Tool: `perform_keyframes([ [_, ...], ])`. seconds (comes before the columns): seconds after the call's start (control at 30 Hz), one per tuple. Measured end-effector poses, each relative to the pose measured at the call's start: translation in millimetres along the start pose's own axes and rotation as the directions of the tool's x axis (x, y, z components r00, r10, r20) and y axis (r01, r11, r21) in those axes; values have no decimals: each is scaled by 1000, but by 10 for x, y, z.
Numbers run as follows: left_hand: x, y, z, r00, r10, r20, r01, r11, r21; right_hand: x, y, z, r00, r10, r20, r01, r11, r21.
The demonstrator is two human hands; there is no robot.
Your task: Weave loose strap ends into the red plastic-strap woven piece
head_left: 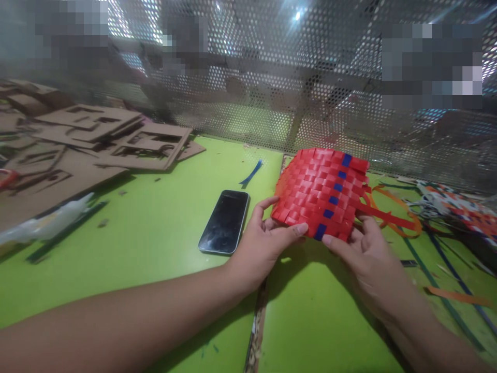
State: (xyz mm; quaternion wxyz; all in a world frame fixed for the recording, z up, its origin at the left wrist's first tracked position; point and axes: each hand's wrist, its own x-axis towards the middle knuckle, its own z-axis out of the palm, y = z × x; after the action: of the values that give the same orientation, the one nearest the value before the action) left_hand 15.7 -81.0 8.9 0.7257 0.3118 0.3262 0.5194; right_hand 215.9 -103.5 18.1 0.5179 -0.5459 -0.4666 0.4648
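Between my two hands is a red woven strip piece point(306, 186) with one blue strip running through it. It is curved and held tilted over the green table. My left hand point(267, 235) grips its lower left edge, thumb in front and fingers partly behind. At the lower right edge, my right hand point(361, 251) pinches it near the blue strip, its other fingers partly hidden behind the weave. A loose red strip end point(388, 213) sticks out to the right. Left of my left hand lies a black phone point(224, 221).
A short blue strip point(252, 173) lies behind the phone. Cut cardboard pieces point(147, 145) are piled at the left, near a clear plastic wrapper point(50, 220). Orange strips point(458, 296) and another woven piece point(462, 207) are at the right. A perforated metal screen point(248, 88) borders the table's back.
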Motion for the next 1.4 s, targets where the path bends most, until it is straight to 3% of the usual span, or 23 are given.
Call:
perform_keyframes([
  [0.17, 2, -15, -1, 1000, -1, 11, 1, 1000, -2, -12, 20, 9, 1000, 15, 19, -14, 1000, -12],
  [0.37, -4, -27, -10, 1000, -14, 5, 14, 999, 29, -49, -3, 60, 998, -51, -37, 50, 998, -31],
  [0.53, -14, -23, -5, 1000, -25, 14, 24, 997, 68, -68, -22, 63, 998, -61, 1, 61, 997, -51],
  [1.0, -50, -18, 50, 1000, -7, 0, 7, 1000, 2, -206, -75, 216, 995, -92, -28, 89, 993, -78],
  [1.27, -43, 32, 49, 1000, 7, -4, -7, 1000, 24, -187, -80, 63, 996, -66, 67, 74, 989, -127],
  [1.4, -30, 40, 40, 999, 5, -34, -4, 999, 40, -144, -76, 18, 996, -69, 50, 76, 986, -148],
])
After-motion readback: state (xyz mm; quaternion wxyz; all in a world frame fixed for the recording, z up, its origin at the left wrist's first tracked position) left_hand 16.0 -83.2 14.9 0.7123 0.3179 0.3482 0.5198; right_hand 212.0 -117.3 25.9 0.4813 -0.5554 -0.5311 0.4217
